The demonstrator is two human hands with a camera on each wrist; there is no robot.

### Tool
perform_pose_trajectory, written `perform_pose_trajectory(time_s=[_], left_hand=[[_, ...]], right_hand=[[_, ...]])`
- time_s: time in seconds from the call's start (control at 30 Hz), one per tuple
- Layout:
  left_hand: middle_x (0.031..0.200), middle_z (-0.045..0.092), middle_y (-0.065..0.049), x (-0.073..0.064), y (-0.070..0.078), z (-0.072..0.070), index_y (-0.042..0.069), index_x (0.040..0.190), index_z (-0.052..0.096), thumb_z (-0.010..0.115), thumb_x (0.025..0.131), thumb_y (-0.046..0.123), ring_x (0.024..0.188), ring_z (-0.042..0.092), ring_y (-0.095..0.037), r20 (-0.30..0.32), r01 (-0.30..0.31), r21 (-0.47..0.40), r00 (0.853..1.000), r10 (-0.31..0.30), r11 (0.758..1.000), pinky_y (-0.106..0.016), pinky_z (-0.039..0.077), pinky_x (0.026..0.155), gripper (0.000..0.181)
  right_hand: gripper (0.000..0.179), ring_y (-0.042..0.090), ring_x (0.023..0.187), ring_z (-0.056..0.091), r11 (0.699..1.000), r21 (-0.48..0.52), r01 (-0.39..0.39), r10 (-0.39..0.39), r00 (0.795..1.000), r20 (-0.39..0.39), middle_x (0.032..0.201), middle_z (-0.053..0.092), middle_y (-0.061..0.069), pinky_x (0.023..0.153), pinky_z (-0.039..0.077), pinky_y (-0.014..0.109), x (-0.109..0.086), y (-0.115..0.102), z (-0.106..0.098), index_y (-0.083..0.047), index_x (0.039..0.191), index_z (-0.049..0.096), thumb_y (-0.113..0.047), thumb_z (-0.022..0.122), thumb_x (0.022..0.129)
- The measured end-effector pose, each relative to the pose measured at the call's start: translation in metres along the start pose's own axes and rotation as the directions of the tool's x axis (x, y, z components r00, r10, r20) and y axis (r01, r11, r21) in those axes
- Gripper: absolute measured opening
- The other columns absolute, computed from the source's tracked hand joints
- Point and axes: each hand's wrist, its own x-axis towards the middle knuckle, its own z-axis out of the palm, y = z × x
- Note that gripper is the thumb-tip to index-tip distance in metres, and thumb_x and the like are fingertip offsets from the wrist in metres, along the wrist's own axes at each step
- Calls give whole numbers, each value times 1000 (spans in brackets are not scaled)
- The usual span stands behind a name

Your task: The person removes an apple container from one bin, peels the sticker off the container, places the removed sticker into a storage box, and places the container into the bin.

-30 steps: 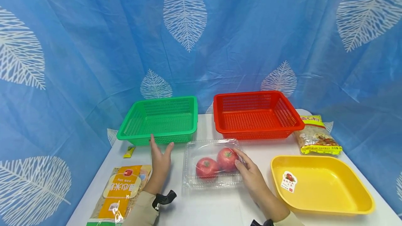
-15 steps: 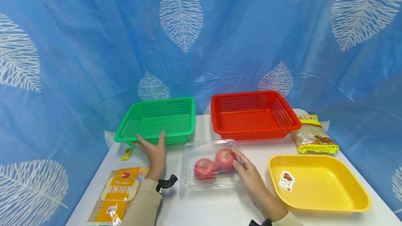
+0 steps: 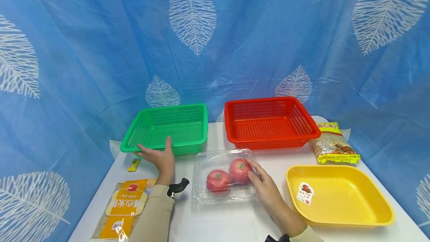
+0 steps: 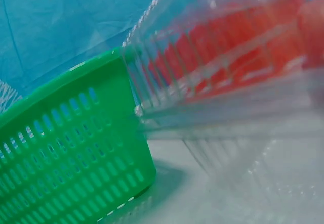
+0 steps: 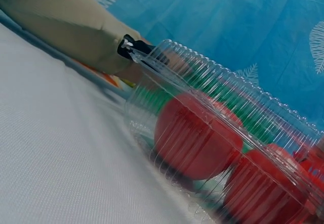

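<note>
Resting at the right side of the clear rectangular plastic clamshell box (image 3: 218, 159) with the right hand (image 3: 266, 189), with thumb and forefinger over the lid by the right-hand one of two round red apples (image 3: 218, 180); cannot tell whether gripping. Lying on the white desk (image 3: 231, 227), seemingly with long axis left to right. Plainly nearer to the right hand. Holding nothing in the left hand (image 3: 160, 158), spread by the front rim of the green rectangular perforated plastic basket (image 3: 189, 148); from there, found to the right and slightly toward the body.
</note>
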Motion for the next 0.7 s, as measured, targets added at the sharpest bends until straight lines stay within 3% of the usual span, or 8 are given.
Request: perform_pose_trajectory(time_s=[0.4, 0.7], left_hand=[[171, -21, -18, 3, -10, 1, 5, 168, -2, 81, 92, 49, 157, -13, -29, -23, -42, 49, 999, 43, 998, -48, 10, 124, 121], [170, -19, -22, 1, -11, 2, 5, 168, 1, 83, 92, 32, 157, -14, -29, -22, -62, 28, 998, 62, 998, -45, 9, 125, 114]], right_hand=[[49, 36, 157, 13, 1000, -16, 9, -9, 1000, -5, 169, 30, 14, 122, 16, 57, 0, -1, 2, -16, 158, 49, -17, 56, 110], [49, 35, 157, 16, 1000, -7, 18, -18, 1000, -13, 168, 32, 14, 123, 17, 55, 1, 3, 2, -16, 158, 50, -16, 57, 109]])
